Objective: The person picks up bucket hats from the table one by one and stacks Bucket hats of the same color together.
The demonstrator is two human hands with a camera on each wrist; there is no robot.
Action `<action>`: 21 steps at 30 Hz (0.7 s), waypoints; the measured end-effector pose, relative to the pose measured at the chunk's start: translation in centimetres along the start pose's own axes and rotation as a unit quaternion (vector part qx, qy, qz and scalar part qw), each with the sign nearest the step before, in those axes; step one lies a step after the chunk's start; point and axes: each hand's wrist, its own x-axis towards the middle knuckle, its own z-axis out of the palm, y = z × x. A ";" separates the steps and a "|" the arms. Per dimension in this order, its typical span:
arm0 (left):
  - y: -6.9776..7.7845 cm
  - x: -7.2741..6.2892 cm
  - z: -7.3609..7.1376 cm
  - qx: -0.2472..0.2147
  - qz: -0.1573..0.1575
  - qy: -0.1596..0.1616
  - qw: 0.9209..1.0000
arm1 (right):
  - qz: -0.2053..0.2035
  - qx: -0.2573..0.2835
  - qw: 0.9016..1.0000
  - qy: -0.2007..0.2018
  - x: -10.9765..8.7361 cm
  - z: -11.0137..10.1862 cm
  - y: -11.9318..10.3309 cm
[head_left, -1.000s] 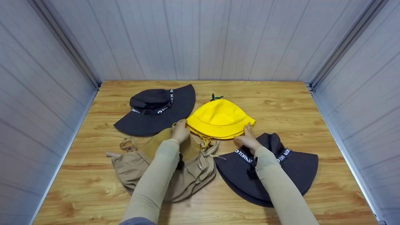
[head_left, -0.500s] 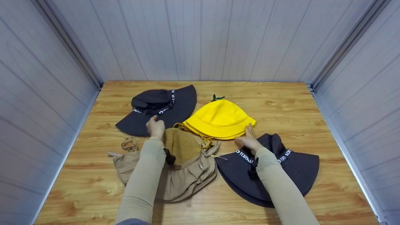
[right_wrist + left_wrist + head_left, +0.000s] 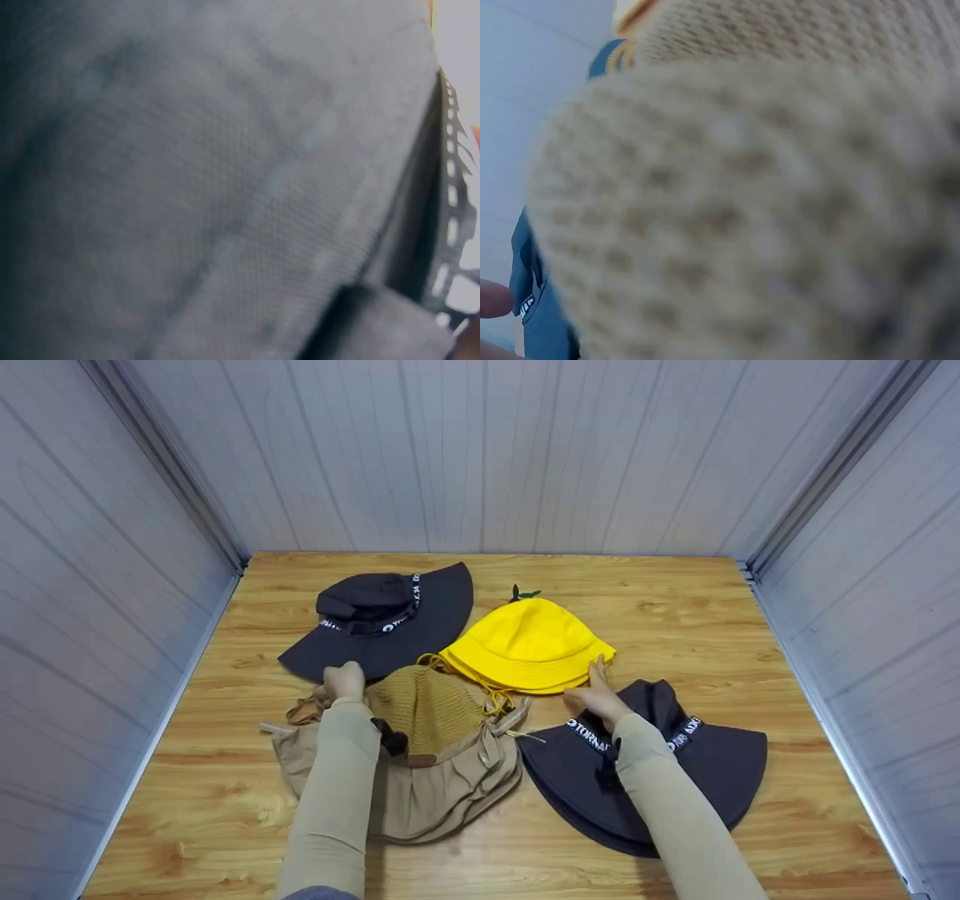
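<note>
In the head view my left hand (image 3: 345, 681) is at the left edge of a tan sun hat (image 3: 420, 802) with a mustard knit crown (image 3: 424, 709). It is close to the hat's brown strap (image 3: 304, 711) and the near brim of a dark wide-brimmed hat (image 3: 375, 630). Its fingertips are hidden there. That knit fills most of the left wrist view, where two fingertips (image 3: 493, 298) show apart at the left edge. My right hand (image 3: 598, 696) touches the front right brim of the stacked yellow bucket hats (image 3: 529, 641), its thumb and fingers spread.
Under my right forearm lies a second dark hat stack (image 3: 712, 772) with a lettered band; its cloth (image 3: 225, 187) fills the right wrist view. A green leaf sprig (image 3: 525, 594) tops the yellow hats. Pale panel walls (image 3: 480, 457) border the wooden table (image 3: 675, 592) on three sides.
My left hand has left the yellow hats' left brim, passed over the dark hat's brim, and come down at the tan hat's left edge. My right hand has stayed in place.
</note>
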 end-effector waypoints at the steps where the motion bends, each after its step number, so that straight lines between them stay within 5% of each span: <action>1: 0.1 0.0 0.0 -0.014 0.002 0.003 1.000 | 0.001 0.001 1.000 -0.001 0.0 0.0 0.0; 6: 0.5 -0.2 -0.1 -0.109 -0.013 0.000 0.994 | 0.002 0.010 1.000 0.000 0.0 0.0 0.0; 11: 0.5 -0.4 0.1 -0.242 -0.037 -0.012 0.969 | 0.003 0.011 1.000 0.000 0.0 0.2 0.0; 19: 0.0 0.3 0.6 -0.354 -0.047 0.003 0.934 | -0.006 0.004 1.000 0.007 0.0 0.2 0.2; 21: -0.3 1.0 0.7 -0.360 -0.044 0.011 0.932 | -0.007 0.005 1.000 0.008 0.0 0.2 0.2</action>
